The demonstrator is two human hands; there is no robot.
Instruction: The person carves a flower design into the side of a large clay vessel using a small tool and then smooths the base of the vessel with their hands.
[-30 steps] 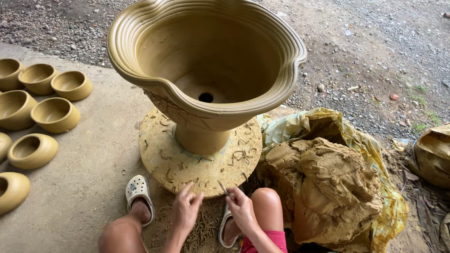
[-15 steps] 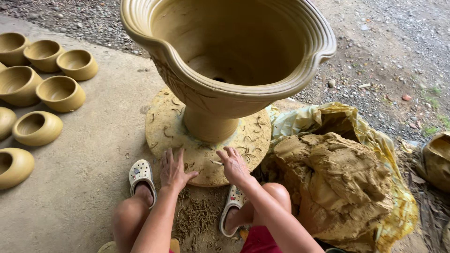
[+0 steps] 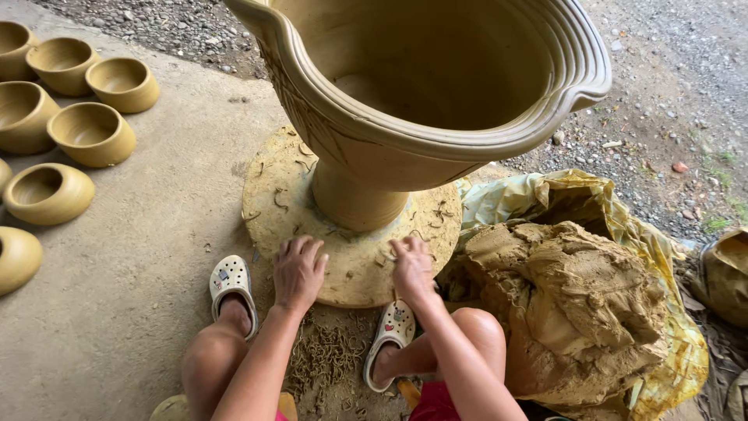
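Both hands lie flat on the round clay disc [image 3: 351, 257], holding nothing: left hand [image 3: 298, 269] and right hand [image 3: 411, 267] at its near edge. On the disc stands the large pot [image 3: 421, 101], already shaped; clay trimmings [image 3: 323, 355] lie below the disc.

Round clay turntable disc [image 3: 273, 199]: flat on the concrete floor, tan, surface strewn with clay trimmings. Large unfired clay pot [image 3: 436, 86]: upright at the disc's centre, on a narrow foot, wide flaring bowl, ribbed wavy rim, incised outer wall.
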